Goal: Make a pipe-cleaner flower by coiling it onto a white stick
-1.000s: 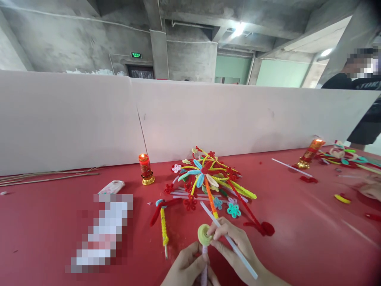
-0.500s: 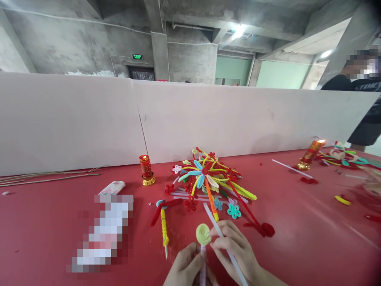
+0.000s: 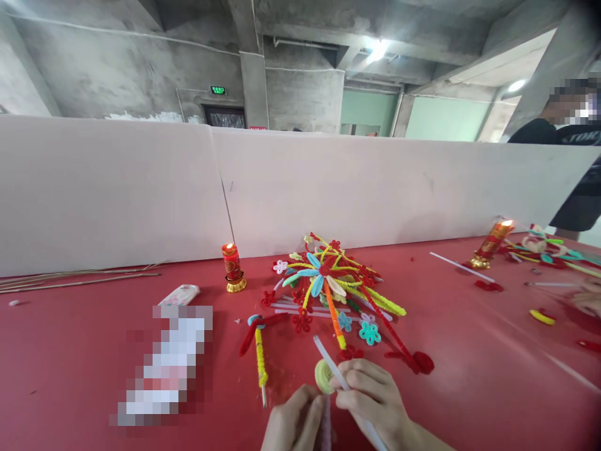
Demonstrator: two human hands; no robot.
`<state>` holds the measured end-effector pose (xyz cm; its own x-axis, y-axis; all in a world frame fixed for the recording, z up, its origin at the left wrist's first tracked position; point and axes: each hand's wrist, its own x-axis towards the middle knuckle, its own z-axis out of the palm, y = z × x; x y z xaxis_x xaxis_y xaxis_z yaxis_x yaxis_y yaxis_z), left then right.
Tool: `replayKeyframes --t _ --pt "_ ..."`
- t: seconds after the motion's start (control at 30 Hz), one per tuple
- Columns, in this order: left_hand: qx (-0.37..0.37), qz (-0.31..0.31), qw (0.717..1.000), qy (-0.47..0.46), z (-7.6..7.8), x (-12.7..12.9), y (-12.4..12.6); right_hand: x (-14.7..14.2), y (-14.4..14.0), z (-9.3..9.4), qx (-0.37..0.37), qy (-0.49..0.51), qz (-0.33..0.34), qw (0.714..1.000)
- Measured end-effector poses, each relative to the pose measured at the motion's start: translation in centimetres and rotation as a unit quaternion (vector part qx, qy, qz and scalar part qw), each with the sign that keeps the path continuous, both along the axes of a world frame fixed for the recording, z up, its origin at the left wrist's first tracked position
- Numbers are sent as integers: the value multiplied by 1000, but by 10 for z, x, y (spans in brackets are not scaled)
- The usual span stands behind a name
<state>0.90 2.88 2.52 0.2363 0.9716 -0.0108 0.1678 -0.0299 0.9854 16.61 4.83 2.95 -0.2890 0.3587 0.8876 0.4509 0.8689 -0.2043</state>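
Pinching one green spiral (image 3: 323, 376), left hand (image 3: 293, 423) and right hand (image 3: 373, 398) work near two candles (image 3: 231, 266).

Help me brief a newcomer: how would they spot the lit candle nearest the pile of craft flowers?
Start at the long white board wall behind the red table, and find its vertical seam. Just right of the seam's foot, left of the colourful flower pile, stands the candle. It is short, red, upright on a gold base, unlike the taller tilted candle far right.
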Motion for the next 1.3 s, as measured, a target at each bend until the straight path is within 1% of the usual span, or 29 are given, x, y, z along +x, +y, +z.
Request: replayKeyframes --t 0.03,0.07,0.1,0.13,0.2,0.27,0.3,0.33,0.37,0.43,0.5,0.6,0.7,0.8,0.9,0.97,1.0,1.13,1.23,1.3 --pt "78 32 996 33 0 -3 1 0 0 0 -4 1 0 1000" --pt "164 67 982 72 0 -6 3 0 0 0 -7 1 2 1000" --pt "249 96 957 114 2 -9 5 0 1 0 -11 0 5 1000" --pt "325 114 926 154 4 -12 7 0 1 -1 -15 -2 9 1000" --pt "447 113 857 231 8 -16 9 1 1 -3 -19 -6 17 1000" --pt "523 90 798 286 12 -18 9 1 0 -5 -22 -5 27 999" --pt "543 82 778 305 13 -19 9 1 0 -7 -24 -3 33 999" --pt "552 76 766 320 14 -19 8 1 -1 -8 -27 -1 38 999" --pt "553 71 762 329 15 -20 8 1 -2 -9 -31 -1 42 999" --pt "544 61 765 338 15 -20 7 1 -3 -10 -37 0 46 998" --pt "524 49 779 341 14 -21 8 1 -4 -9 -43 -7 52 998" --pt "494 47 800 336 14 -22 9 1 -6 -3 -44 -13 58 997" --pt "490 47 807 327 14 -22 9 0 -7 2 -39 -10 55 998" --pt "499 45 808 311 16 -21 8 1 -7 -2 -57 -18 61 996" --pt "503 67 819 268 17 -18 6 1 -6 -9 -61 -17 64 996" --pt "482 88 840 233 15 -16 5 1 -5 -10 -48 -13 62 997" --pt "460 96 856 216 14 -16 4 0 -5 -9 -41 -11 62 997" --pt "336 110 922 155 8 -14 3 -3 -6 5 -5 -9 46 999" --pt "256 104 951 136 9 -13 4 -4 -7 12 14 -22 28 999" --pt "210 87 966 127 12 -12 5 -4 -7 11 11 -24 40 999"
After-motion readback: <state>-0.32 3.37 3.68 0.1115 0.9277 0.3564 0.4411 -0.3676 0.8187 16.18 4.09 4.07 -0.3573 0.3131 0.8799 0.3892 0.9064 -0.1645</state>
